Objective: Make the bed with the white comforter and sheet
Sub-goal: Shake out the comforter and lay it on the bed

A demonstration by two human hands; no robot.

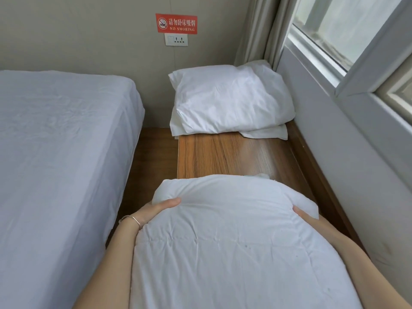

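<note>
A bulky folded white comforter (234,241) fills the lower middle of the view, above the near end of a wooden bench. My left hand (156,210) grips its left side, thumb on top and fingers hidden underneath. My right hand (305,216) holds its right side, mostly hidden by the fabric. The bed (55,163) on the left is covered with a smooth white sheet and has no comforter on it.
A long wooden bench (229,155) runs along the window wall. At its far end lie a white pillow (231,99) and a folded white cloth (267,132). A narrow strip of wooden floor (153,152) separates bed and bench. Curtain (258,30) hangs in the corner.
</note>
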